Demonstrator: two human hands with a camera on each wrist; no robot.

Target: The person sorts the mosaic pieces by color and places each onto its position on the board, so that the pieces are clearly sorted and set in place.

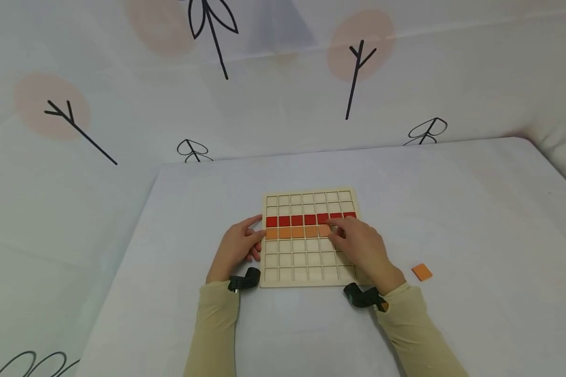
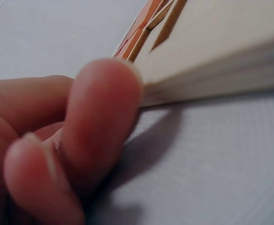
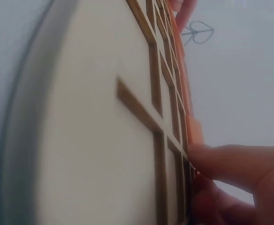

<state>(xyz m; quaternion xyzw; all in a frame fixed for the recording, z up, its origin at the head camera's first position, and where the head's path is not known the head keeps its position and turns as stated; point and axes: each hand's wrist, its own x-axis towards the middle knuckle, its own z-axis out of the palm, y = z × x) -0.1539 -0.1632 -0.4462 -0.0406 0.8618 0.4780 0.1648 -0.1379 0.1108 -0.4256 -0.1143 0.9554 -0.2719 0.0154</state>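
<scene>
A wooden grid board (image 1: 302,287) lies on the white-covered table. In the head view, one row holds red tiles (image 1: 297,220) and the row below it holds orange tiles (image 1: 284,233) from the left side. My left hand (image 1: 236,245) touches the board's left edge with thumb and index finger; its other fingers curl beneath. My right hand (image 1: 364,246) reaches over the board's right part and pinches an orange tile (image 1: 324,230) at the end of the orange row. From the right wrist, that tile (image 3: 195,130) stands up above the grid, thumb tip at its edge.
One loose orange tile (image 1: 422,272) lies on the table right of the board, beside the right forearm. Cells of bare wood fill the board's top and lower rows. A patterned white cloth (image 1: 283,104) hangs behind the table (image 1: 476,209).
</scene>
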